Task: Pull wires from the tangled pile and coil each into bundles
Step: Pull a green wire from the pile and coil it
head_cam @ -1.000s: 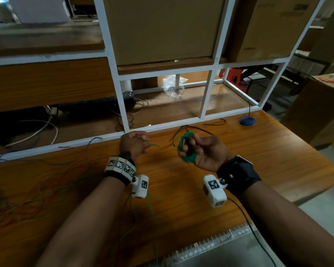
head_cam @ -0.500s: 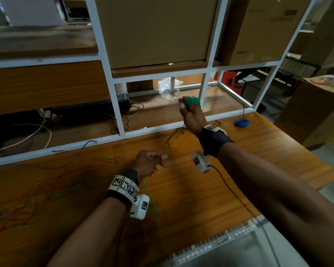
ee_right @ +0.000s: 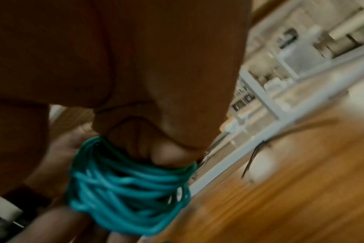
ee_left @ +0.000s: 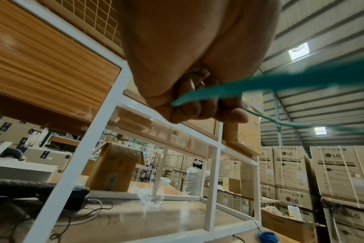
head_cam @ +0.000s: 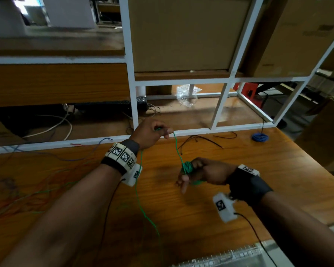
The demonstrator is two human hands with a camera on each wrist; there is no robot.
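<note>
Green wire [head_cam: 176,149] ran taut from the left hand [head_cam: 148,134], raised by the white frame [head_cam: 218,110], down to the coil [head_cam: 187,168] wound round the fingers of the right hand [head_cam: 206,173] just above the table [head_cam: 258,170]; its loose tail dropped past the left wrist and trailed toward the near edge. The tangled pile [head_cam: 17,189] lay well off to the left, black wires [head_cam: 197,140] sat near the frame, and a blue bundle [head_cam: 260,137] waited at the far right. In the left wrist view, that hand [ee_left: 197,65] was curled with fingertips pinching the wire [ee_left: 260,82], a firm grip, so the line could feed under light tension; I'd judge sliding the pinch along it, not yanking, was the way to keep kinks out. In the right wrist view, blurred, the hand [ee_right: 135,65] had its fingers closed inside the coil [ee_right: 127,194], many turns crossing untidily. Laying each new loop beside the last and keeping the fingers spread would likely stop the bundle slipping off; the long tail might snag on the pile.
</note>
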